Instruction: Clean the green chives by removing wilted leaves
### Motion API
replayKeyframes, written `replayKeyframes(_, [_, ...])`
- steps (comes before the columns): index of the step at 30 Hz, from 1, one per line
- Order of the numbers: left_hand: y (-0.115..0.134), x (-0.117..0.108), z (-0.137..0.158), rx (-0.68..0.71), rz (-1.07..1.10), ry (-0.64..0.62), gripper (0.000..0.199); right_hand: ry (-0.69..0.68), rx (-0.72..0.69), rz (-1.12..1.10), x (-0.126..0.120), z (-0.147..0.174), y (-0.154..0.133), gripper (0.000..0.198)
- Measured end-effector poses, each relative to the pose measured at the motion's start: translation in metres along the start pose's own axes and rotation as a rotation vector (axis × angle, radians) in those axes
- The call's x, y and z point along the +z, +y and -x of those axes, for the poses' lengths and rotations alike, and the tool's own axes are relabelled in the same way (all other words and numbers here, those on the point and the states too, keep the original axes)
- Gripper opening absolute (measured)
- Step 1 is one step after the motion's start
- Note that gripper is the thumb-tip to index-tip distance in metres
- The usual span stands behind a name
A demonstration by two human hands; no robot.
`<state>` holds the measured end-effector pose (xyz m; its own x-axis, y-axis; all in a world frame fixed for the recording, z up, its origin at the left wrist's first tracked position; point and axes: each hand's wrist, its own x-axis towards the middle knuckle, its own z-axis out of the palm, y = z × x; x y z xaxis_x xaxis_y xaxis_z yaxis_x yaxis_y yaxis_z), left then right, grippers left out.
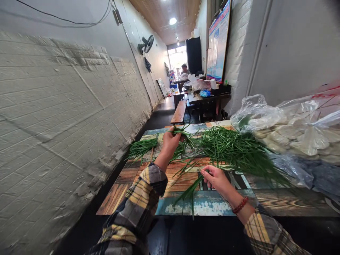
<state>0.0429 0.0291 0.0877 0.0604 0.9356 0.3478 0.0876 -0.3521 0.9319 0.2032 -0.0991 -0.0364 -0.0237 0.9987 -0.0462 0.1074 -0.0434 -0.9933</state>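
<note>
My left hand (171, 141) is closed around a bunch of garlic chives (187, 136), raised over the middle of the patchwork-patterned table (164, 179). Lower and to the right, my right hand (216, 179) pinches a few long green chive blades (191, 191), which hang down toward the table's front edge. A large loose pile of chives (231, 145) lies right of centre, beyond my right hand. Left of my left hand rests a neater bundle of chives (143, 146). Stray blades are scattered on the tabletop between my hands.
Clear plastic bags (297, 131) with pale, flat contents sit at the table's right side. A brick-textured wall (66, 117) runs along the left. Farther back are a wooden bench (179, 111), another table (196, 97) with bags on it, and a seated person (184, 69).
</note>
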Motion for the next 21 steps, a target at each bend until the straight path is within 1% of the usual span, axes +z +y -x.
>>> replayKeyframes(1, [0.008,0.006,-0.006,0.107,-0.154,0.005,0.005,-0.004,-0.001,0.0,0.0,0.0,0.0,0.033])
replayKeyframes(2, [0.015,0.013,-0.012,0.222,-0.319,-0.012,0.007,-0.007,-0.003,0.002,0.0,0.0,0.001,0.033])
replayKeyframes(4, [0.022,0.027,-0.019,0.401,-0.623,-0.101,0.018,-0.007,-0.01,0.009,-0.001,-0.001,0.002,0.033])
replayKeyframes(5, [0.022,0.034,-0.02,0.448,-0.756,-0.169,0.022,-0.007,-0.012,0.011,-0.001,-0.002,0.003,0.033])
replayKeyframes(7, [0.013,0.047,-0.016,0.464,-0.98,-0.315,0.027,-0.007,-0.008,0.015,-0.001,-0.002,0.004,0.033])
replayKeyframes(9, [-0.003,0.056,-0.006,0.426,-1.12,-0.487,0.037,-0.003,-0.001,0.015,0.0,-0.003,0.004,0.032])
replayKeyframes(11, [-0.023,0.06,0.009,0.424,-1.143,-0.653,0.054,0.001,0.001,0.015,0.0,-0.003,0.003,0.031])
replayKeyframes(12, [-0.033,0.059,0.016,0.42,-1.125,-0.71,0.059,-0.001,-0.001,0.014,0.0,-0.002,0.002,0.031])
replayKeyframes(13, [-0.042,0.055,0.021,0.407,-1.096,-0.711,0.06,-0.006,-0.006,0.015,0.001,-0.002,0.002,0.03])
replayKeyframes(14, [-0.049,0.05,0.025,0.385,-1.056,-0.658,0.058,-0.013,-0.013,0.018,0.001,-0.001,0.0,0.03])
replayKeyframes(16, [-0.061,0.031,0.026,0.31,-0.954,-0.462,0.047,-0.018,-0.024,0.024,0.001,0.0,-0.002,0.029])
replayKeyframes(18, [-0.07,0.006,0.022,0.226,-0.794,-0.255,0.038,-0.02,-0.029,0.022,0.001,0.001,-0.004,0.029])
replayKeyframes(20, [-0.079,-0.02,0.018,0.145,-0.667,-0.123,0.03,-0.024,-0.021,0.014,0.0,0.002,-0.005,0.029])
replayKeyframes(21, [-0.084,-0.032,0.018,0.114,-0.655,-0.076,0.027,-0.027,-0.017,0.01,0.0,0.002,-0.005,0.029])
